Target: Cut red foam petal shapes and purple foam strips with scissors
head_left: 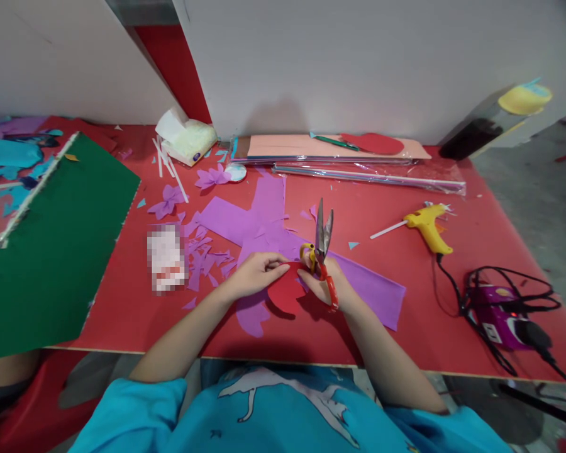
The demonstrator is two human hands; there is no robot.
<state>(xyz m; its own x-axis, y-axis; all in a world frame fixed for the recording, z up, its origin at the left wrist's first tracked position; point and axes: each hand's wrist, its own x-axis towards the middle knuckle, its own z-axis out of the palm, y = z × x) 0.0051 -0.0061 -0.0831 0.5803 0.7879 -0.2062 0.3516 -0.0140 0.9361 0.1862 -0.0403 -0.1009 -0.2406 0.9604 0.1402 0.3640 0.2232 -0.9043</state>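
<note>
My left hand (260, 274) pinches the edge of a curved red paper piece (284, 293) between thumb and fingers. On its other side, my right hand (324, 283) has thumb and finger at the same paper. That hand also holds scissors (323, 242) with one yellow and one red handle, blades slightly apart and pointing away from me. Beneath both hands lie strips of purple paper (264, 223), crossing one another. Purple scraps (202, 255) are scattered left of my left hand.
A yellow glue gun (429, 226) lies to the right, its cord near a purple power box (497, 314). A green board (51, 251) covers the left side. Tissues (188, 139), packaged paper (287, 148) and a bottle (495, 119) stand along the back.
</note>
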